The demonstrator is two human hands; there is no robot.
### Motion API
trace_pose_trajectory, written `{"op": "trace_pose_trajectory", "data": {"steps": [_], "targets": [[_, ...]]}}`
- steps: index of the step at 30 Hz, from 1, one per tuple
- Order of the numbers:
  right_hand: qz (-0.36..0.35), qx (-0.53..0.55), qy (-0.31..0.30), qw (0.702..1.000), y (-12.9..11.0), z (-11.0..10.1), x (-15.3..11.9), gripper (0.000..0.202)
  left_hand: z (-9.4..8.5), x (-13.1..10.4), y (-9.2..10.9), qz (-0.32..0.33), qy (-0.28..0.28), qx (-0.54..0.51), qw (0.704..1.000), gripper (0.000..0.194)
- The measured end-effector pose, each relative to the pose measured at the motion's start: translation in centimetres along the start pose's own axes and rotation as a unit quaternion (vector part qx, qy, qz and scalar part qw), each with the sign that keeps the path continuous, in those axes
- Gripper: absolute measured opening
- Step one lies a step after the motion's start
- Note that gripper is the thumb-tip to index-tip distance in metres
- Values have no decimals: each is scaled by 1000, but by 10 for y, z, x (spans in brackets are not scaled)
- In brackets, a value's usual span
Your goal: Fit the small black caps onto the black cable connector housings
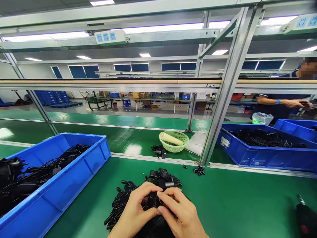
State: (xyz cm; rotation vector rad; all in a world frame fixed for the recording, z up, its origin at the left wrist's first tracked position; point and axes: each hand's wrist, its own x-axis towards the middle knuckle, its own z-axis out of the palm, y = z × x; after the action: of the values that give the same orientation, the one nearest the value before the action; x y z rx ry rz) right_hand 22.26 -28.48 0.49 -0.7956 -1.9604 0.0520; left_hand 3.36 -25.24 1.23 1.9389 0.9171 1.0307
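Both hands meet over a pile of black corded power adapters (121, 201) on the green workbench (235, 205). My left hand (138, 208) curls its thumb and fingers round the left side of a black power adapter (153, 200). From the right, my right hand (179, 210) pinches the same adapter, thumb and fingertips pressed to it. The fingers cover much of the adapter, and its cord is hard to trace. Just beyond the hands, more adapters (162, 175) lie heaped, one with a silvery plug end.
A blue bin (94, 162) of adapters stands left; another blue bin (252, 158) holds black cords at right. A green basket (174, 147) holds a pale roll. Small black parts (199, 170) lie near the metal post (226, 86). An electric screwdriver (307, 215) rests at right. A co-worker (274, 102) stands opposite.
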Motion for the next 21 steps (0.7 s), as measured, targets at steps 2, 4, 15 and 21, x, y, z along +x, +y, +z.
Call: {"op": "trace_pose_trajectory", "data": {"steps": [2,4,15,21], "targets": [[-7,-28,-28,999,-1,0,-5,43,1,-3,0,7,4,3,1000,37],[-7,-46,-25,999,-2,0,-7,44,2,-5,-1,9,5,1,1000,38],[15,-109,6,994,-5,3,-4,15,6,-11,-9,34,22,58,997,39],[5,-207,44,977,-1,9,0,47,9,-15,-9,48,37,83,995,41]]}}
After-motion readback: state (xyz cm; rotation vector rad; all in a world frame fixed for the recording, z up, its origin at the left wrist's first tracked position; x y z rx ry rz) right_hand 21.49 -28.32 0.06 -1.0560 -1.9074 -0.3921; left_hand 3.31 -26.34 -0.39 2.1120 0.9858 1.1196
